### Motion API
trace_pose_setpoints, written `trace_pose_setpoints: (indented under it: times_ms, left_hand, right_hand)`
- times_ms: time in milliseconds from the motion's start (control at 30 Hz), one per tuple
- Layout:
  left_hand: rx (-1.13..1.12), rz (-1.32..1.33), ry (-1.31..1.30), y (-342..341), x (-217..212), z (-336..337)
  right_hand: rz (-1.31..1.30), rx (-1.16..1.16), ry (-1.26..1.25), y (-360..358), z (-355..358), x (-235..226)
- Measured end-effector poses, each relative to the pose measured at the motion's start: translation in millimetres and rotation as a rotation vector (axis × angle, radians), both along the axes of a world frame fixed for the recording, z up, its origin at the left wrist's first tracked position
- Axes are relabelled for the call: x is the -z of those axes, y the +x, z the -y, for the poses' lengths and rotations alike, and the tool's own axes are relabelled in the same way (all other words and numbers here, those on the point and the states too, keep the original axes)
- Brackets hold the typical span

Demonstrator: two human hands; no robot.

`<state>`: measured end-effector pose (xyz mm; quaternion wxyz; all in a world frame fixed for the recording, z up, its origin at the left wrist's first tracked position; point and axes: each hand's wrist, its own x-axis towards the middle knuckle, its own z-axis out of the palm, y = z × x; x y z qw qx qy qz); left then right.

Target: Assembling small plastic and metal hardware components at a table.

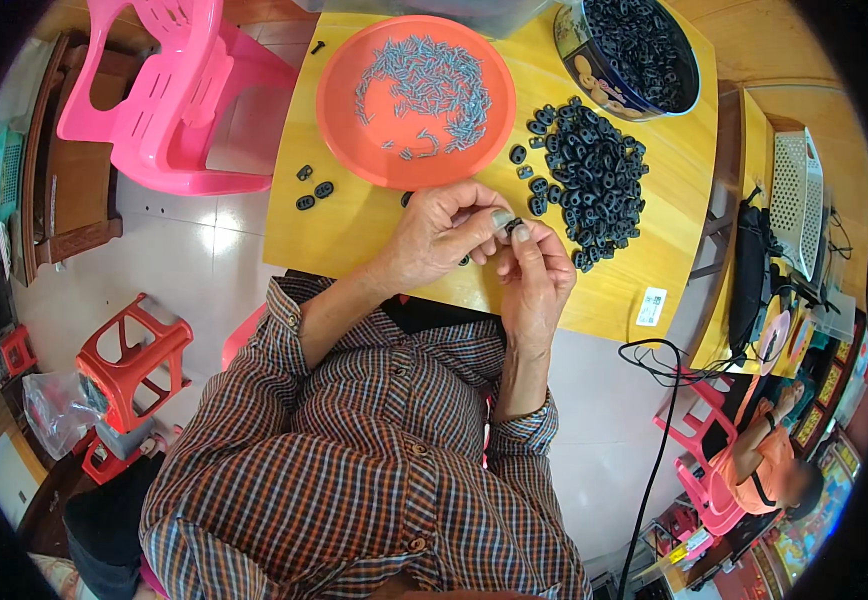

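Both hands meet over the near part of the yellow table. My left hand and my right hand pinch a small black plastic piece between thumbs and fingertips. It resembles the oval, two-holed black pieces piled just to the right; its details are largely covered by my fingers. Beyond my left hand lies a shallow orange-red basin, with many short silvery pieces like little springs in it. One more black piece peeks out beside my left knuckles.
A round tin full of black pieces stands at the far right. Several loose black pieces lie on the table's left. A white label is near the right edge. Around are a pink chair, a red stool and a seated person.
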<state>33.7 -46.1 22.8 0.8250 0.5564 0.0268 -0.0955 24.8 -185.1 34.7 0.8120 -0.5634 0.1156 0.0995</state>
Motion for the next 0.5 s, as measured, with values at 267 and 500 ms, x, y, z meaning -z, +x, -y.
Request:
trace_pose_setpoints:
  times_ms: [267, 500]
  left_hand:
    - [0.074, -0.034, -0.036, 0.6, -0.1, -3.8]
    - [0.113, -0.028, 0.008, 1.7, -1.2, -8.2]
  right_hand:
    - [-0.015, -0.016, 0.043, -0.7, 2.8, 0.4]
    - [-0.001, -0.035, 0.051, -0.7, 4.8, -1.0]
